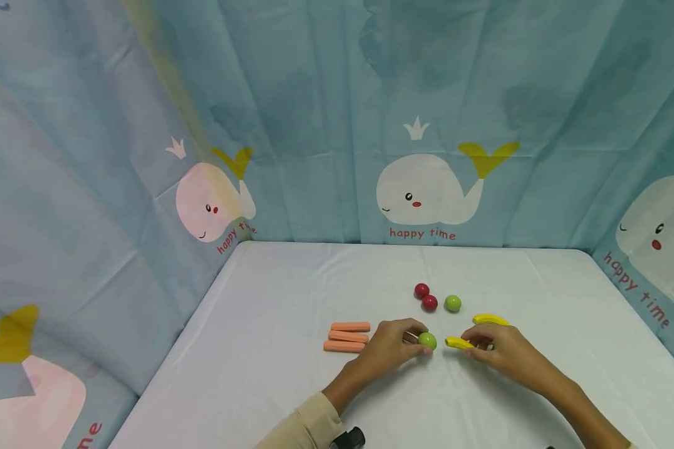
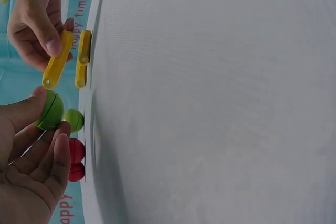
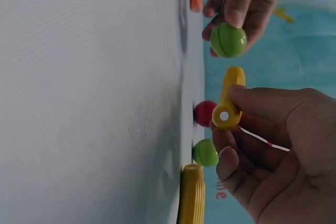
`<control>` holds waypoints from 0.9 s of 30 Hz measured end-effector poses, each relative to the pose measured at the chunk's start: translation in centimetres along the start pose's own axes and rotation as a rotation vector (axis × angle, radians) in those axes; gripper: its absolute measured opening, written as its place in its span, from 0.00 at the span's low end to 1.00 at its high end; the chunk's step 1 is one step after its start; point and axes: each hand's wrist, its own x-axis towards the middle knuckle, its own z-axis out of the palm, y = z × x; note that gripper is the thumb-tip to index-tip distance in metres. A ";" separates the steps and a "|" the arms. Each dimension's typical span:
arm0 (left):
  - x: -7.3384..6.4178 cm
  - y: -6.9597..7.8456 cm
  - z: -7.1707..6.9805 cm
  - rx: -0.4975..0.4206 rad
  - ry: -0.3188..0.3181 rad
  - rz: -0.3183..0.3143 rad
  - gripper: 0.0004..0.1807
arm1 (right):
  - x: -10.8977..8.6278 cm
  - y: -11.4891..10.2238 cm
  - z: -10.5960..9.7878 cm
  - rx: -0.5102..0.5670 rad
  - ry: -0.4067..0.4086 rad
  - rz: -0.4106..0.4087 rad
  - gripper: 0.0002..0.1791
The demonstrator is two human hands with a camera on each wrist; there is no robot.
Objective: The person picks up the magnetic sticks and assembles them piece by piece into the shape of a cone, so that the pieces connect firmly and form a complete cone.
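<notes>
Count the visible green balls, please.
2: one held green ball in the left grip; one loose green ball on the table, right of the red balls in head view.

On the white table [image 1: 247, 374] here lie three orange sticks [image 1: 348, 337], two red balls [image 1: 429, 303], a green ball [image 1: 452, 304] and yellow sticks [image 1: 490, 319].

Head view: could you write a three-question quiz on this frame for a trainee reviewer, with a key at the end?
1. Multiple choice: how many orange sticks lie on the table?
a) two
b) three
c) five

2. Open question: what is the left hand holding?

3. True or false: the right hand is holding an orange stick.

Key:
1. b
2. A green ball, pinched at the fingertips.
3. False; it holds a yellow stick.
</notes>
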 end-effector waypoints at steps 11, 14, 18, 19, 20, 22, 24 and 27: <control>0.0 -0.1 0.5 0.020 -0.022 0.010 0.18 | 0.5 -0.3 0.5 0.021 -0.018 -0.029 0.11; 0.1 0.0 0.7 0.020 -0.022 0.023 0.18 | 0.5 -0.4 0.6 0.022 -0.027 -0.023 0.12; 0.2 0.0 0.8 0.031 -0.017 0.035 0.18 | 0.5 -0.5 0.8 0.022 -0.031 -0.021 0.12; 0.3 0.0 0.8 0.036 -0.016 0.037 0.18 | 0.5 -0.5 0.8 0.019 -0.029 -0.024 0.12; 0.3 0.0 0.8 0.041 -0.016 0.040 0.18 | 0.5 -0.5 0.8 0.018 -0.028 -0.028 0.12; 0.3 -0.1 0.9 0.054 -0.016 0.050 0.18 | 0.5 -0.4 0.8 0.016 -0.031 -0.033 0.12; 0.3 -0.1 0.8 0.073 -0.016 0.057 0.18 | 0.4 -0.3 0.9 0.018 -0.041 -0.034 0.12; 0.3 -0.2 0.8 0.113 -0.021 0.069 0.19 | 0.3 -0.2 1.1 0.032 -0.067 -0.027 0.13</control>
